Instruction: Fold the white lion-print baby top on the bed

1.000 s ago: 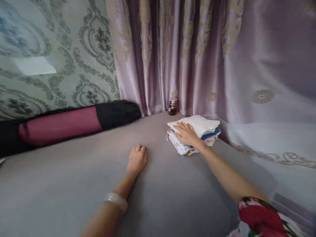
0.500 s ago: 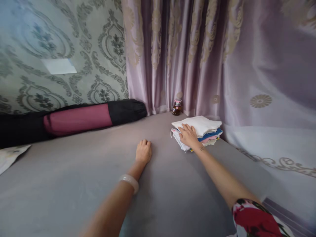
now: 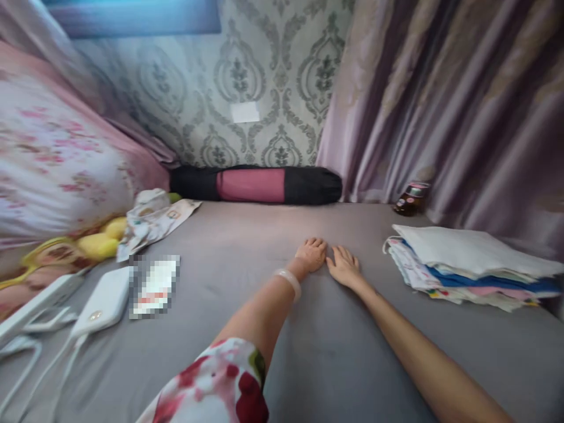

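My left hand (image 3: pixel 311 254) rests on the grey sheet (image 3: pixel 247 247) with its fingers curled under, and a pale bangle (image 3: pixel 288 281) sits on that wrist. Right beside it my right hand (image 3: pixel 343 266) lies flat on the sheet, fingers spread, holding nothing. The two hands almost touch. A stack of folded cloths (image 3: pixel 462 265), white on top with blue and pink layers below, lies on the sheet to the right, well apart from my right hand.
A black and pink rolled bag (image 3: pixel 255 184) lies along the patterned wall. A small dark jar (image 3: pixel 410 198) stands by the purple curtain (image 3: pixel 440 106). At left are a floral pillow (image 3: pixel 57 158), yellow items (image 3: pixel 99 244), a printed cloth (image 3: pixel 154 220) and white chargers with cables (image 3: pixel 103 302).
My right hand has left the cloth stack and moved left onto the sheet beside my left hand. The view has swung left, bringing the pillow and chargers into sight.
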`<state>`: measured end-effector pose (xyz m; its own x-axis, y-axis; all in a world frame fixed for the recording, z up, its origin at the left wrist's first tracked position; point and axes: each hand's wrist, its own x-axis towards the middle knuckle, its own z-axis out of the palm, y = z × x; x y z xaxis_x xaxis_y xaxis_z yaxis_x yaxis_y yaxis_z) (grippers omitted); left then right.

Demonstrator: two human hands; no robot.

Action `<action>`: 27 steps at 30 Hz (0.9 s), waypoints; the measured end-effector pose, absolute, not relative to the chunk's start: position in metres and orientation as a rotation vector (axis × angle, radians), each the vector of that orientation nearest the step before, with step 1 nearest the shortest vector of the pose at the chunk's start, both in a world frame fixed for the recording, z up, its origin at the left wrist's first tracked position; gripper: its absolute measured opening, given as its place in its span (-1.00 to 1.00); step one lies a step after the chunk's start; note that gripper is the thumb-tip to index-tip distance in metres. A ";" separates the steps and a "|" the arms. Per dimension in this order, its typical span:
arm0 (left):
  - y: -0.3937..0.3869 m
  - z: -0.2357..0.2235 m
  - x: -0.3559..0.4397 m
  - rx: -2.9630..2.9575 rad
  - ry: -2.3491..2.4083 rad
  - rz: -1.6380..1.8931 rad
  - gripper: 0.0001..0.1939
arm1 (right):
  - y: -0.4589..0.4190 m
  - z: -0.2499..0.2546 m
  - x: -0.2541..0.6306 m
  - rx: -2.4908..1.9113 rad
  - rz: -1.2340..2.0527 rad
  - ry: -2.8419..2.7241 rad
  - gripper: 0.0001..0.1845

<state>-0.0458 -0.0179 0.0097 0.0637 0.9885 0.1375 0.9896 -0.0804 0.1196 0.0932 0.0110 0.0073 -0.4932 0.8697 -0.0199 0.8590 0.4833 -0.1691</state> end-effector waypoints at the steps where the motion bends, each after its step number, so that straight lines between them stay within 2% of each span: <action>1: -0.022 0.013 -0.059 -2.299 -2.134 -0.266 -0.59 | 0.007 0.005 0.083 -1.527 0.231 -2.663 -0.39; 10: -0.077 0.035 -0.185 -1.803 -2.659 -0.261 -0.68 | -0.023 0.004 0.022 -1.321 0.159 -2.779 -0.38; 16: -0.141 0.045 -0.276 -1.176 -2.917 -0.399 -0.62 | -0.030 -0.006 0.013 -1.236 0.039 -2.722 -0.36; 21: -0.203 0.058 -0.332 -0.777 -2.919 -0.484 -0.60 | -0.029 -0.014 0.015 -1.175 0.016 -2.683 -0.35; 27: -0.241 0.062 -0.373 -0.293 -2.848 -0.655 -0.62 | -0.030 -0.013 0.014 -1.188 0.015 -2.669 -0.37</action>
